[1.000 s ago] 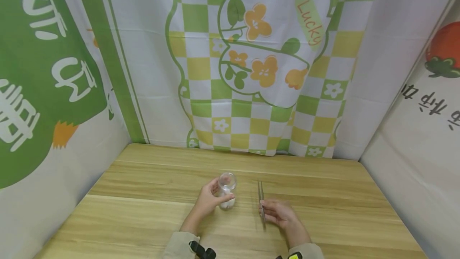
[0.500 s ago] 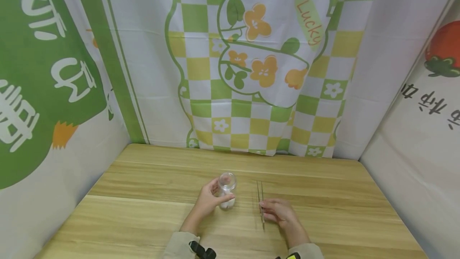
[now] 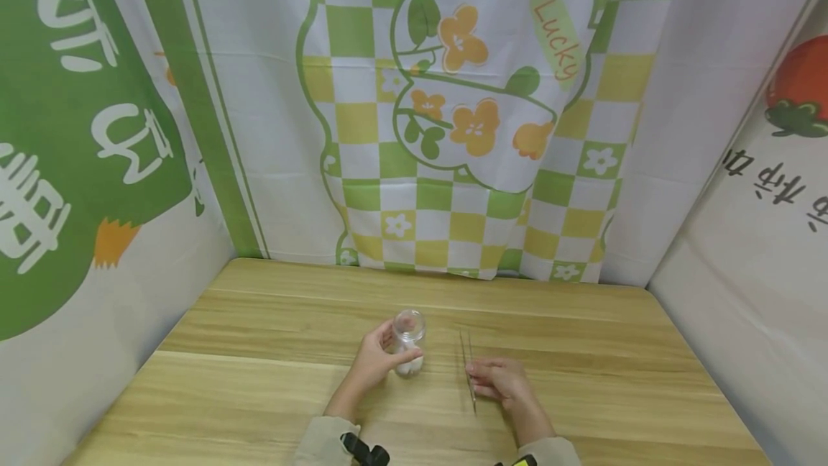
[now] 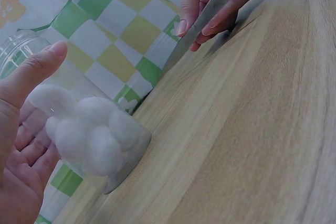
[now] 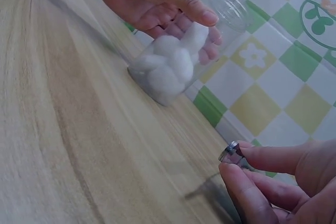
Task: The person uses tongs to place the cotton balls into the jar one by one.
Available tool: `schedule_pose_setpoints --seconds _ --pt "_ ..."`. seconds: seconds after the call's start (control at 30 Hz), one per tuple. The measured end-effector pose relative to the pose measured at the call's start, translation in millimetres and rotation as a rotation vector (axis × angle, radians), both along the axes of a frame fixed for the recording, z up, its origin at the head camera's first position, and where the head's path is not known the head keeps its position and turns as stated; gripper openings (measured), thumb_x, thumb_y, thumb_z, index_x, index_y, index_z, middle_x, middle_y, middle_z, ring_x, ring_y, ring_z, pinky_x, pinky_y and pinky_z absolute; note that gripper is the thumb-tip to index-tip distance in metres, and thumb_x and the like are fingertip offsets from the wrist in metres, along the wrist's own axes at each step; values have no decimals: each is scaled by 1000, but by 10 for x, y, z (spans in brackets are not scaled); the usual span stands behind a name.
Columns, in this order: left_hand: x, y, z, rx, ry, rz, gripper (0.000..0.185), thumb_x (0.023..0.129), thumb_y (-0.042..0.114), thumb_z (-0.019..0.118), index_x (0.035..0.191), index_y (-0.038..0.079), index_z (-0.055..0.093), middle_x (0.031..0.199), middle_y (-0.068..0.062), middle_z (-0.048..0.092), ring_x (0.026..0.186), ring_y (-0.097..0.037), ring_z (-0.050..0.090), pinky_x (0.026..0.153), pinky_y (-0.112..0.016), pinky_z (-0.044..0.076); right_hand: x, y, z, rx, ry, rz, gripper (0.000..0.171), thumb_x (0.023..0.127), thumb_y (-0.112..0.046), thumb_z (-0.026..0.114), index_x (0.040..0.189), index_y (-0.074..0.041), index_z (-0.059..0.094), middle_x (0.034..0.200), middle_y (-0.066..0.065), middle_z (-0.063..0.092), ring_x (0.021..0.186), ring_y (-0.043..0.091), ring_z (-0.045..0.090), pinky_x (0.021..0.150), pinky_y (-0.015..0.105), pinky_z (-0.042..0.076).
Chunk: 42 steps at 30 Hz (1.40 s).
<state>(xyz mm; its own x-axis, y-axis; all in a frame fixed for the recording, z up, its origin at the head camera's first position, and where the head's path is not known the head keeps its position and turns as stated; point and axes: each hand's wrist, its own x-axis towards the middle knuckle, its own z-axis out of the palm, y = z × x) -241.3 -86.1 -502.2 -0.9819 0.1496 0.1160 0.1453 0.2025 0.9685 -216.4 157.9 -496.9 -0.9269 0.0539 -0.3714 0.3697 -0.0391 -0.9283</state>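
My left hand (image 3: 372,359) holds a clear jar (image 3: 410,329) upright on the table, thumb on the near side and fingers behind it. The jar has no lid on, and white cotton balls (image 4: 89,135) fill its lower part. To the right, my right hand (image 3: 507,383) pinches a pair of metal tweezers (image 3: 467,362) between thumb and fingers. The two thin tips point away from me and stand a little apart, with nothing between them. In the right wrist view only the end of the tweezers (image 5: 230,153) shows beside the fingertips.
The wooden table (image 3: 272,315) runs back to a green, yellow and white checked cloth (image 3: 446,221) hung behind it. Printed cloths also hang at the left (image 3: 181,279) and right (image 3: 731,257) sides. A black strap (image 3: 365,449) sits on the left wrist.
The tweezers' tips have swung slightly to the left and spread a bit wider than a second ago. My left hand and the jar stay where they were.
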Motion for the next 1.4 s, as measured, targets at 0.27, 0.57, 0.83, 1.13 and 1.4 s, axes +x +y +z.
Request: schedule_pose_setpoints --seconds 0.27,0.57,0.83,1.13,1.4 --pt "10 7 19 11 14 6 73 77 22 81 138 2 49 140 -20 54 132 -38 51 113 -50 43 -11 -26 -5 49 23 -26 29 81 5 70 105 18 62 64 1 69 55 7 62 54 20 60" --pt "-1 -1 -13 -12 34 0 73 77 26 81 138 1 49 140 -21 54 132 -39 51 112 -51 43 10 -48 -5 87 34 -35 26 80 7 69 103 18 63 66 4 71 53 8 63 54 21 61" --pt "5 5 10 16 23 7 71 77 19 81 138 2 50 140 -20 55 131 -37 52 112 -50 44 14 -64 -8 148 42 -37 27 79 7 71 102 19 63 66 3 70 52 7 64 53 22 61" --pt "-4 7 1 13 20 10 72 77 20 82 138 1 49 140 -21 54 132 -38 51 113 -50 43 20 -92 -10 218 52 -36 19 78 5 72 93 16 66 63 2 68 49 6 62 52 23 60" --pt "-9 3 -14 -4 19 4 73 77 24 82 138 1 48 141 -21 54 133 -39 50 114 -51 42 25 -92 -16 259 58 -32 16 78 3 74 89 14 67 61 2 67 48 6 61 51 22 60"
